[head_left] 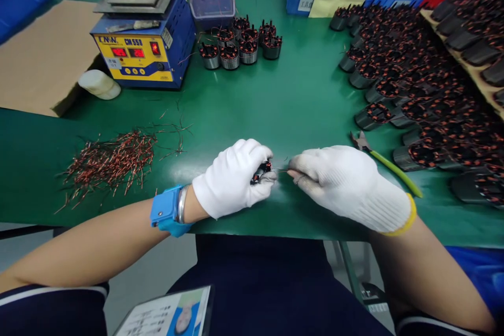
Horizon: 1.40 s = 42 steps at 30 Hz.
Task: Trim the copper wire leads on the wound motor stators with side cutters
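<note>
My left hand [236, 178], in a white glove, is wrapped round a motor stator [263, 169] wound with copper wire, just above the front of the green table. Most of the stator is hidden by the glove. Thin wire ends [281, 170] stick out of it to the right. My right hand [338, 181], gloved in white with a yellow cuff, pinches the wire between thumb and fingertips. Right beyond this hand lies a pair of green-handled side cutters [388, 165] with their jaws apart.
Many stators [409, 89] crowd the table's right side, some on a board. Several more stand at the back [240, 44] near a purple bin [212, 2]. A blue-yellow soldering unit [142, 47], a heap of wire offcuts [114, 160] and cardboard [47, 58] occupy the left.
</note>
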{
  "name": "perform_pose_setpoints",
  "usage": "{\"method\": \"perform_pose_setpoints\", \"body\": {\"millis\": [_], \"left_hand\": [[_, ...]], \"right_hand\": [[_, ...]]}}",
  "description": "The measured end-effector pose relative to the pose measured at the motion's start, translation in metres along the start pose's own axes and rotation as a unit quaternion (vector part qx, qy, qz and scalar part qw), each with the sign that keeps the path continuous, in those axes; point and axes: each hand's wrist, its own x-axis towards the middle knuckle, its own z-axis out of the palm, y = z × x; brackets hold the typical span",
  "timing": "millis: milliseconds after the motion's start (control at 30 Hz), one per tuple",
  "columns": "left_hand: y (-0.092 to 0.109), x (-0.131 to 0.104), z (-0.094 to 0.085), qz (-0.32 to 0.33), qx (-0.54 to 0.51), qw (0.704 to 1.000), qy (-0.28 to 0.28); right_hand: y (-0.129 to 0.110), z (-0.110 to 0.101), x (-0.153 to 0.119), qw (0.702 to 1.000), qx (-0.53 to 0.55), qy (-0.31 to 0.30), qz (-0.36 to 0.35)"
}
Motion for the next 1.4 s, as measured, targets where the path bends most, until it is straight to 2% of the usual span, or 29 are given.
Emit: {"method": "perform_pose_setpoints", "body": {"millis": [133, 300, 367, 433, 500, 567, 667, 800, 933, 1033, 1100, 1233, 1300, 1400], "left_hand": [[0.0, 0.005, 0.0, 0.027, -0.006, 1.0, -0.013], [-0.003, 0.011, 0.002, 0.036, -0.033, 0.999, -0.011], [-0.003, 0.011, 0.004, 0.028, -0.044, 0.999, 0.0], [-0.003, 0.011, 0.006, 0.017, -0.05, 0.999, 0.01], [-0.001, 0.011, 0.008, 0.008, -0.054, 0.998, 0.018], [0.0, 0.012, 0.008, 0.004, -0.056, 0.998, 0.022], [0.0, 0.013, 0.008, 0.002, -0.061, 0.998, 0.027], [0.001, 0.014, 0.005, -0.003, -0.076, 0.997, 0.026], [0.002, 0.012, 0.005, -0.002, -0.105, 0.993, 0.043], [0.004, 0.011, 0.007, 0.003, -0.12, 0.991, 0.06], [0.004, 0.011, 0.009, 0.005, -0.122, 0.99, 0.064], [0.004, 0.011, 0.012, 0.007, -0.125, 0.989, 0.082], [0.003, 0.011, 0.012, 0.005, -0.129, 0.988, 0.09], [0.003, 0.01, 0.014, -0.001, -0.145, 0.986, 0.088]], "right_hand": [[-0.006, 0.002, 0.011, 0.997, -0.058, 0.034, 0.024], [-0.004, 0.009, 0.027, 0.999, -0.013, 0.021, 0.041], [0.001, 0.012, 0.026, 0.996, 0.06, 0.033, 0.06], [0.006, 0.013, 0.022, 0.98, 0.178, 0.032, 0.086], [0.01, 0.015, 0.018, 0.952, 0.292, -0.001, 0.095], [0.011, 0.016, 0.017, 0.932, 0.35, -0.042, 0.083], [0.008, 0.015, 0.019, 0.929, 0.358, -0.059, 0.073], [0.002, 0.011, 0.021, 0.938, 0.327, -0.063, 0.095], [0.005, 0.009, 0.019, 0.935, 0.336, -0.084, 0.073], [0.013, 0.01, 0.02, 0.904, 0.407, -0.095, 0.09], [0.018, 0.011, 0.024, 0.862, 0.48, -0.115, 0.113], [0.017, 0.015, 0.038, 0.769, 0.59, -0.221, 0.108], [0.014, 0.017, 0.042, 0.749, 0.609, -0.237, 0.106], [0.01, 0.017, 0.043, 0.747, 0.616, -0.228, 0.101]]}}
